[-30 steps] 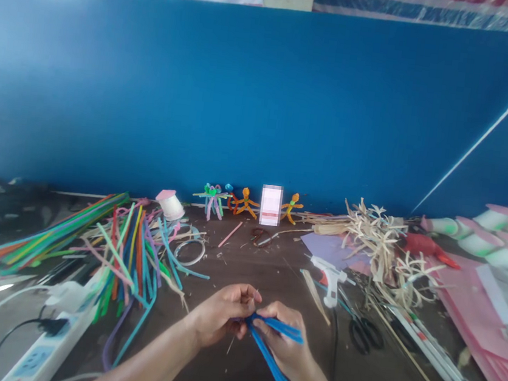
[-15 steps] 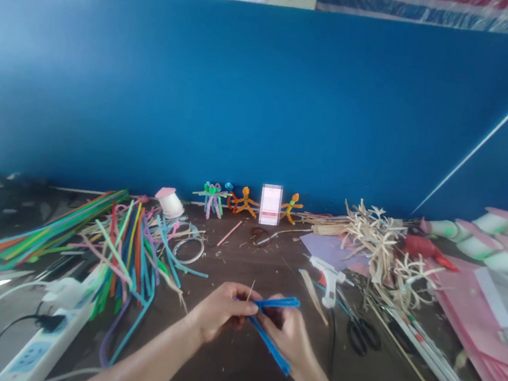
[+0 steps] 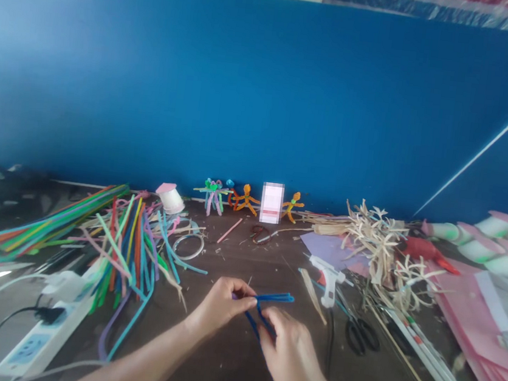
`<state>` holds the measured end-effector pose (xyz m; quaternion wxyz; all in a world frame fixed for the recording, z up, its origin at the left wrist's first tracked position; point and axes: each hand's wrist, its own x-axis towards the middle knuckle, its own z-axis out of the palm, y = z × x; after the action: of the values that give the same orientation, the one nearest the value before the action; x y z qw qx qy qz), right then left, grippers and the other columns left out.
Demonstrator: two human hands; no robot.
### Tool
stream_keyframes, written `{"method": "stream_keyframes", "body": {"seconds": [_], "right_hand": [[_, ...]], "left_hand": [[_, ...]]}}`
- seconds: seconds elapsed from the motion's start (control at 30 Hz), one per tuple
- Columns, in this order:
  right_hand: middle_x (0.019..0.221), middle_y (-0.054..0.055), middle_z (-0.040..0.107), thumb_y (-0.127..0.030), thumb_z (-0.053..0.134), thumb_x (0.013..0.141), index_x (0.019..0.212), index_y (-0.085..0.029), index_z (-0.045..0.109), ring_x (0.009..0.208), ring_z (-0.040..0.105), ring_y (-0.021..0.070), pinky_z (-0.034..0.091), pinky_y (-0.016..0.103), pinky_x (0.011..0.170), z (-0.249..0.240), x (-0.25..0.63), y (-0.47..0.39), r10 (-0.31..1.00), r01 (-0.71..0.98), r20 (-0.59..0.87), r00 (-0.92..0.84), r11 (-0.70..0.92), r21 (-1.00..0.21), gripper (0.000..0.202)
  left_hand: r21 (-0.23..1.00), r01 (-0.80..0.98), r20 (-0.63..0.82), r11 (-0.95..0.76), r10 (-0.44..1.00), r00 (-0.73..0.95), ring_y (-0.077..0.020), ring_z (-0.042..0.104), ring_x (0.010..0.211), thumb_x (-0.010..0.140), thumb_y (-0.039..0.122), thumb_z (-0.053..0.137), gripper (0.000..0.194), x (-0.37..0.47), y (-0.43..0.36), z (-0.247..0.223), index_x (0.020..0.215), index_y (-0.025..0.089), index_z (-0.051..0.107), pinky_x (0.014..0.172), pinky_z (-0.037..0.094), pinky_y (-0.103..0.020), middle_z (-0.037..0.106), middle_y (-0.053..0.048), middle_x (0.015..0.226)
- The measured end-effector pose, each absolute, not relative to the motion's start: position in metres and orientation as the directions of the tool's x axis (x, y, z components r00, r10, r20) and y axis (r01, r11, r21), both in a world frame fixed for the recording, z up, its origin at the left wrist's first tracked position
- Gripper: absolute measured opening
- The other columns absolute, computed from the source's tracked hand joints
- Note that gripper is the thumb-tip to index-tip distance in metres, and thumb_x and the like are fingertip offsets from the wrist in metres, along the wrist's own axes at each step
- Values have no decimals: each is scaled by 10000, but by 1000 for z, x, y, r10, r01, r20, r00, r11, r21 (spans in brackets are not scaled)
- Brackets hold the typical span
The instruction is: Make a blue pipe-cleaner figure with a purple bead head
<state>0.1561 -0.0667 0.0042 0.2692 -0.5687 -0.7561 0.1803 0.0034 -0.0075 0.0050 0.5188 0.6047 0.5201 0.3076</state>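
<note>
My left hand (image 3: 226,305) pinches blue pipe cleaners (image 3: 277,298) between thumb and forefinger, a little above the table. From that pinch, one folded blue length sticks out to the right and another slants down. The thumb and fingers of my right hand (image 3: 295,348) close round the slanting length, which they partly cover. A bit of purple shows at my left fingers. To the right of my hands lie a white glue gun (image 3: 330,282) and black-handled scissors (image 3: 362,336).
Coloured pipe cleaners (image 3: 128,243) and a power strip (image 3: 42,337) lie on the left. Small pipe-cleaner figures (image 3: 246,200) stand along the blue wall (image 3: 265,94). Dried strips (image 3: 379,241), pink paper (image 3: 471,337) and stacked white-and-pink cups (image 3: 500,243) fill the right.
My right hand has turned and shifted slightly right and down, now covering more of the slanting blue length. My left hand keeps its pinch. The upper length has tilted slightly upward.
</note>
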Motion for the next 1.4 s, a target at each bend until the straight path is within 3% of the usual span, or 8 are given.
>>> {"method": "stream_keyframes", "body": {"seconds": [0.2,0.37,0.7,0.87,0.97,1.07,1.23,1.4], "right_hand": [[720,26,612,-102,459,779,777,-205,570,634,587,161,337,237,548,30,160,-63,924,830,175,-340,382,-407,151],[720,8,598,-171,516,767,754,-216,580,635,567,143,329,227,557,42,170,-50,920,836,185,-346,392,-383,79],[695,-3,622,-249,540,758,733,-198,667,659,568,139,392,213,604,38,190,-13,841,512,55,-538,377,-772,139],[604,-15,597,-317,450,819,717,-170,660,579,539,130,387,202,524,27,190,-11,782,348,-17,-623,258,-901,276],[748,3,627,-251,441,824,894,-194,636,688,568,147,428,230,621,21,185,-19,839,299,99,-534,298,-907,215],[904,34,607,-135,480,765,1101,-214,511,817,566,159,434,278,743,14,181,-26,903,296,258,-343,365,-882,347],[811,32,587,-94,462,747,825,-204,575,773,562,158,440,272,695,8,178,-30,880,382,415,-231,474,-793,177],[833,32,599,-95,478,742,899,-211,570,804,573,163,440,276,735,2,172,-34,867,373,451,-212,498,-783,216]], "left_hand": [[915,402,-92,-43,947,309,-131,497,576,633,253,598,141,4,-11,11,651,133,671,552,358,-215,586,-6,596],[895,432,-75,-113,915,395,-117,469,576,627,215,602,113,0,-12,14,657,138,679,540,339,-202,561,-1,602],[936,340,-126,-88,818,561,-97,442,561,611,210,641,101,-4,-12,24,663,138,687,538,322,-198,543,13,605],[979,158,-193,129,839,508,-82,434,523,574,239,685,124,-3,-13,22,630,131,658,524,325,-194,530,30,547],[965,63,-255,254,864,434,-80,438,505,540,291,713,203,0,-13,20,597,119,621,521,339,-199,521,34,510],[941,20,-321,338,870,375,-80,444,485,495,318,739,262,2,-12,19,588,115,601,508,357,-207,519,35,496],[917,-38,-354,397,855,380,-80,452,487,480,319,752,288,2,-12,14,624,116,608,498,386,-213,523,36,513],[921,-72,-334,384,869,364,-70,454,493,498,321,748,283,4,-13,13,640,123,605,491,385,-198,532,40,545]]}}
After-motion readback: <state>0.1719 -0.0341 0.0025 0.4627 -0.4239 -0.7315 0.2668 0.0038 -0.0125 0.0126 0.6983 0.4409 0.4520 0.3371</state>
